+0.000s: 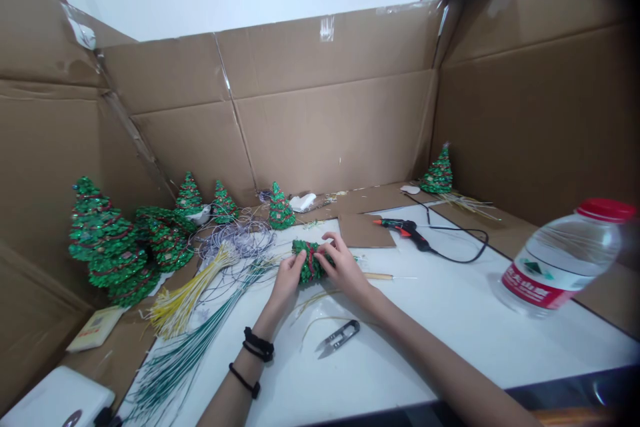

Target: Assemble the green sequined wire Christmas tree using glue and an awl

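Observation:
Between my two hands, over the white table top, is a small green sequinned Christmas tree with a red band across it. It lies tilted on its side. My left hand is closed on its left side, thumb on top. From the right, my right hand pinches at the red band with thumb and fingertips. What exactly those fingertips hold is too small to make out. Thread snips lie just below the hands, beside thin yellowish strands. A wooden-handled awl rests right of my right wrist.
A glue gun with a black cord lies near a cardboard piece. Several finished-looking trees stand at left and back. Yellow strands, green strands and tangled wire spread left. A large bottle stands right; cardboard walls surround everything.

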Demonstrator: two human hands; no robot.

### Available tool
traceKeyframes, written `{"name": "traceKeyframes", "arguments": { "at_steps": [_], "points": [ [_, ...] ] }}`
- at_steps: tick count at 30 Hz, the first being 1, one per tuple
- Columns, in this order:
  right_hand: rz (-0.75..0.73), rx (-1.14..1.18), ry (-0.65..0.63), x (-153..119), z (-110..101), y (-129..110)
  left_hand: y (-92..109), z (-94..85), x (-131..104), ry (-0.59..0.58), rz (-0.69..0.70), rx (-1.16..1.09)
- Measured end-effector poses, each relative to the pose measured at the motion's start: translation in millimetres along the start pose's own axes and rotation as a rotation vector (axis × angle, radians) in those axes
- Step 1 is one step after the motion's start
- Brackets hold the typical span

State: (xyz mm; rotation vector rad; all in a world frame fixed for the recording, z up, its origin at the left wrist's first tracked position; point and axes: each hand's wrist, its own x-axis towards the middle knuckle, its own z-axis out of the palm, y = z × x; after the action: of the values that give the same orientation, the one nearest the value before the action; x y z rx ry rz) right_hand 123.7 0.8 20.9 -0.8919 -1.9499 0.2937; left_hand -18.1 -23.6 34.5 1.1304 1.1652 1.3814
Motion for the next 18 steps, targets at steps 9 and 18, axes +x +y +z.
{"name": "traceKeyframes", "arguments": {
  "at_steps": [9, 18],
  "points": [
    [-0.046, -0.162, 0.04, 1.2, 0.0, 7.9, -0.6, -0.2, 0.6, -0.019, 0.0, -0.01],
    [-0.182, -0.325, 0.01, 4.3, -2.7, 3.2, -1.7, -1.6, 1.5, -0.004, 0.015, 0.024]
  ]
}}
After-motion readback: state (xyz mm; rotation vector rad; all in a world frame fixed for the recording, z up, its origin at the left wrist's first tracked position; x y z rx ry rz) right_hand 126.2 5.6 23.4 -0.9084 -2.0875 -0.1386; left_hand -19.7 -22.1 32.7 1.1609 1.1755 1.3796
